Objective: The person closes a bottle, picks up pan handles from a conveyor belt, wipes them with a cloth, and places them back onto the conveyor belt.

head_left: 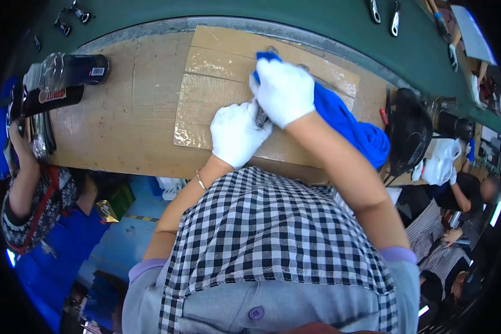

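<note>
My left hand (pixel 238 136), in a white glove, is closed around the near end of a shiny metal wrench (pixel 261 117). Just above and to the right, my right hand (pixel 286 92), also gloved in white, grips a blue cloth (pixel 348 123) wrapped about the tool. A fold of the cloth sticks out past my right fingers, and the rest trails to the right under my forearm. Most of the tool is hidden by the gloves and cloth. A metal end (pixel 273 50) shows beyond the fold; whether it belongs to the same wrench I cannot tell.
Under my hands lies a taped cardboard sheet (pixel 206 106) on the bench. Bottles (pixel 89 69) stand left, near another person's arm (pixel 22 150). A black mesh basket (pixel 411 133) is at right. Several metal tools (pixel 395 19) rest on the green surface beyond. Other people sit at far right.
</note>
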`<state>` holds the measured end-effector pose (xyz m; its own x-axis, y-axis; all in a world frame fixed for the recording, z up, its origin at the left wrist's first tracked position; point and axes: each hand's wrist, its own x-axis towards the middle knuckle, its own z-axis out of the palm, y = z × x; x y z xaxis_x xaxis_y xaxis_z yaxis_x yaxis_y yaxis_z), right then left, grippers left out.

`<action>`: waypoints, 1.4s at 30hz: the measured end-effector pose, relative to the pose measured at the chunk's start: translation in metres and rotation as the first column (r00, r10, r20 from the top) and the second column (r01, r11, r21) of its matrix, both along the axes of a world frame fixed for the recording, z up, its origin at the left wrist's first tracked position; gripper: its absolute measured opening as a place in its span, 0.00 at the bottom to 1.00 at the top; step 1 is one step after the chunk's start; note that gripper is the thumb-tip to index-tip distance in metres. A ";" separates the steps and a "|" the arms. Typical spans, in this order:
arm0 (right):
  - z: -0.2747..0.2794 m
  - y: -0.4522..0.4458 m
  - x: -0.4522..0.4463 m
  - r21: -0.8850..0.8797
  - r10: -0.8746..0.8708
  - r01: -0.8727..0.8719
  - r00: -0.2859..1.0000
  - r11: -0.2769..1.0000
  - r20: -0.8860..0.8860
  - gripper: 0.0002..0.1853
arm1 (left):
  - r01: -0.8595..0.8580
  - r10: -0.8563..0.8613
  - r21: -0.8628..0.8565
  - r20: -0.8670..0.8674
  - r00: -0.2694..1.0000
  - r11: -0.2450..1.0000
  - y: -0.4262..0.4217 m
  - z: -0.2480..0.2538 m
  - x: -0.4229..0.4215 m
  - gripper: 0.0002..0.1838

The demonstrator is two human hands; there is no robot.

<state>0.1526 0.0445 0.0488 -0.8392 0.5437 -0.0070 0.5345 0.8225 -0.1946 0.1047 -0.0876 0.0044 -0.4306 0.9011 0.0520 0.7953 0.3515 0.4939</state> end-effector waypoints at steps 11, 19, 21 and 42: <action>0.008 0.057 -0.009 -0.046 -0.036 0.031 0.993 0.998 -0.116 0.17 | -0.065 0.072 0.111 -0.062 0.996 0.992 0.001 0.005 0.007 0.25; -0.008 0.047 -0.025 -0.141 -0.149 0.132 0.982 0.981 -0.113 0.16 | -0.036 0.037 0.008 -0.095 0.995 0.999 0.002 0.016 0.008 0.27; -0.005 0.069 -0.014 -0.140 -0.205 0.185 0.968 0.973 -0.144 0.18 | -0.031 0.033 0.043 -0.057 0.998 0.999 0.002 0.010 0.006 0.28; -0.035 -0.010 0.054 -0.228 -0.320 0.238 0.829 0.944 -0.459 0.12 | -0.094 0.106 -0.142 0.078 0.991 0.985 0.089 0.020 -0.037 0.25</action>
